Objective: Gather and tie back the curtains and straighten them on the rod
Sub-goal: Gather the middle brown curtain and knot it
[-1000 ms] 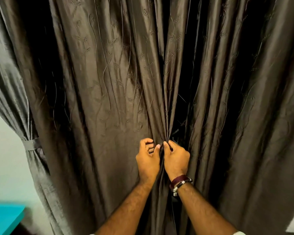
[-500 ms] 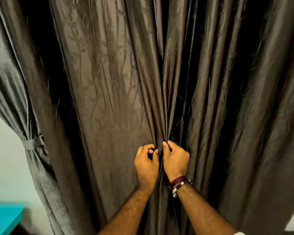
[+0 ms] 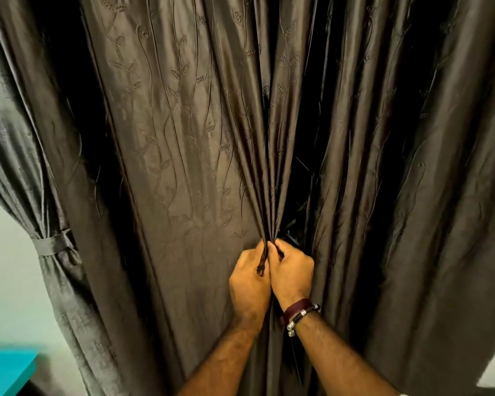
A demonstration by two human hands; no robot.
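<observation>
Since a moment ago the left hand [image 3: 249, 281] has closed: its fingers, loosely hooked half a second back, are now curled tight onto the gathered fold, and both hands have drawn together until they touch. The right hand [image 3: 293, 274] is likewise curled round the same bunch of cloth, thumb on top, with a dark red wristband [image 3: 297, 308] and beaded bracelet at its wrist. The dark brown curtain [image 3: 183, 138], stitched with a leaf-and-vine pattern, fills nearly the whole view, its pleats running down into the pinch between the two hands at the lower middle. At the left edge another curtain panel [image 3: 17, 155] hangs already cinched by a tieback [image 3: 50, 244] against a pale green wall [image 3: 9, 281]. A turquoise surface [image 3: 3, 370] shows in the bottom left corner.
</observation>
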